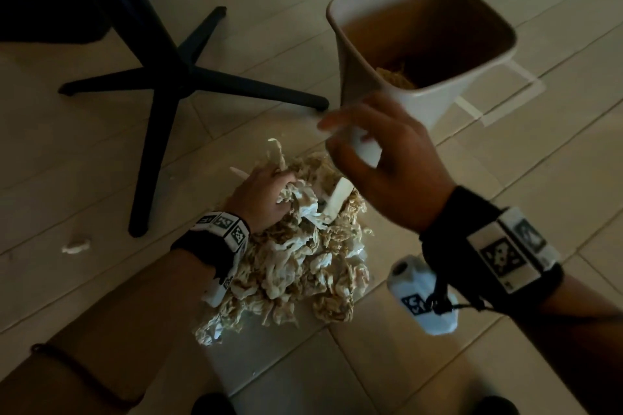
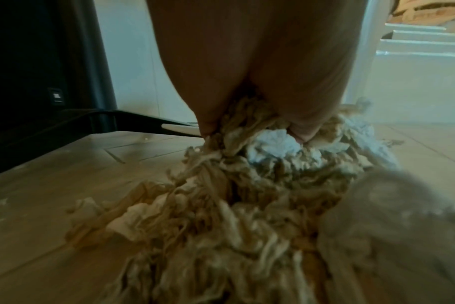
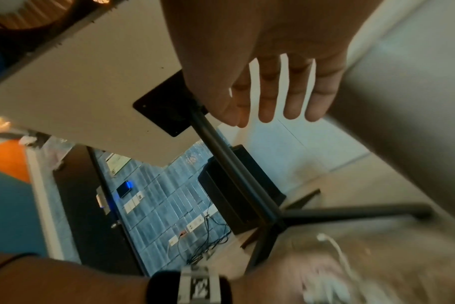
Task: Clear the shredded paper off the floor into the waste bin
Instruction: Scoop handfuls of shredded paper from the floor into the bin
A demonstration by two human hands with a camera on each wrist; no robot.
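Note:
A heap of beige and white shredded paper lies on the tiled floor in front of me. My left hand is dug into its far left side, fingers curled round a clump. In the left wrist view the left hand pinches the shredded paper between thumb and fingers. My right hand hovers above the heap's far edge, just in front of the beige waste bin. The right wrist view shows the right hand with straight, spread fingers and nothing in it. Some shreds lie inside the bin.
A black table base with splayed legs stands left of the bin, one foot close to the heap. A loose paper scrap lies on the floor at the left. Tape marks run on the tiles by the bin.

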